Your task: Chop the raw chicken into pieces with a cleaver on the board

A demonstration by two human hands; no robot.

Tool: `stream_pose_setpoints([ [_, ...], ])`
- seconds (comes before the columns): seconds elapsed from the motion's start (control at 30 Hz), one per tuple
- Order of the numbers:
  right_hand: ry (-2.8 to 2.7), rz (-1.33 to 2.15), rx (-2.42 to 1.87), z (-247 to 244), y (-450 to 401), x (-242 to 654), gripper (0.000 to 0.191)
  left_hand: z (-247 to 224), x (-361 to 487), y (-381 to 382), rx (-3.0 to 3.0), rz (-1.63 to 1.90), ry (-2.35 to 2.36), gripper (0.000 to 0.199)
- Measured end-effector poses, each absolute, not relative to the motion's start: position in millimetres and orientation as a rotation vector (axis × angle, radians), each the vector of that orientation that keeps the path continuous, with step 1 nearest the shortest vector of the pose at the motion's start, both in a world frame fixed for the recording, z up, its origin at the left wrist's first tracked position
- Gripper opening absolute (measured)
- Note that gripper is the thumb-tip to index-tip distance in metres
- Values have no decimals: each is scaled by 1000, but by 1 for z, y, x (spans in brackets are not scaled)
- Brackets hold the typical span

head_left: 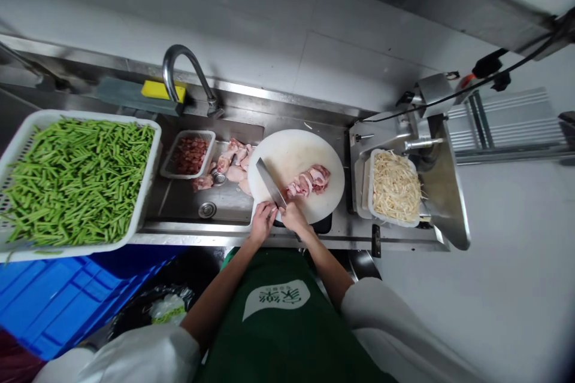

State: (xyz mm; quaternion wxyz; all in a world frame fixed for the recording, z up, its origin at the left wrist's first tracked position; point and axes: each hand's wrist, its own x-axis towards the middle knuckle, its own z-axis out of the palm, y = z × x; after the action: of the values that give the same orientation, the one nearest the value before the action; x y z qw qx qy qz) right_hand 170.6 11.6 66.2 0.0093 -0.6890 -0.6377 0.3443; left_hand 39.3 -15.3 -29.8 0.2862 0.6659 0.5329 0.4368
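Observation:
A wide-bladed kitchen knife (268,181) is gripped in my right hand (294,217), its blade slanting up and left over the round white cutting board (291,146). My left hand (264,219) is at the board's lower left edge, close to the blade. Its fingers are pinched together, and whatever they hold is too small to make out. Sliced raw meat (309,181) lies on the board to the right of the knife. Larger raw meat pieces (236,173), with pale skin, rest in the sink left of the board.
A small white basket of cut meat (191,155) stands in the sink (179,200) under the faucet (188,54). Far left is a large white basket (155,149) of cut green stalks. Right of the board sit a tub of pale shreds (395,185) and a metal machine (444,191).

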Motion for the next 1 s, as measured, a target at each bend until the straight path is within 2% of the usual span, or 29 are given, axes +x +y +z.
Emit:
stream_pose_setpoints([
  [0.1, -1947, 1191, -2166, 69, 13, 182, 36, -33, 37, -12, 1831, 1146, 1422, 18],
  [0.3, -1944, 1267, -2221, 70, -42, 220, 23, -33, 36, -10, 1766, 1206, 1544, 17],
  [0.47, -1915, 1180, -2167, 68, -77, 260, 35, -17, 44, 10, 1692, 1223, 1544, 18],
  [0.6, -1560, 1039, -2221, 69, -94, 291, 39, 3, 80, 57, 1978, 1046, 1262, 20],
  [0.7, -1290, 945, -2261, 70, -104, 312, 40, 15, 109, 93, 2202, 770, 1079, 22],
  [0.87, -1119, 880, -2233, 72, -121, 326, 41, 22, 112, 124, 2380, 267, 1157, 17],
  [0.93, -1127, 889, -2250, 74, -126, 323, 43, 23, 100, 130, 2312, 251, 1167, 18],
  [1.0, -1212, 909, -2278, 78, -128, 318, 43, 23, 88, 135, 2063, 384, 1158, 27],
])
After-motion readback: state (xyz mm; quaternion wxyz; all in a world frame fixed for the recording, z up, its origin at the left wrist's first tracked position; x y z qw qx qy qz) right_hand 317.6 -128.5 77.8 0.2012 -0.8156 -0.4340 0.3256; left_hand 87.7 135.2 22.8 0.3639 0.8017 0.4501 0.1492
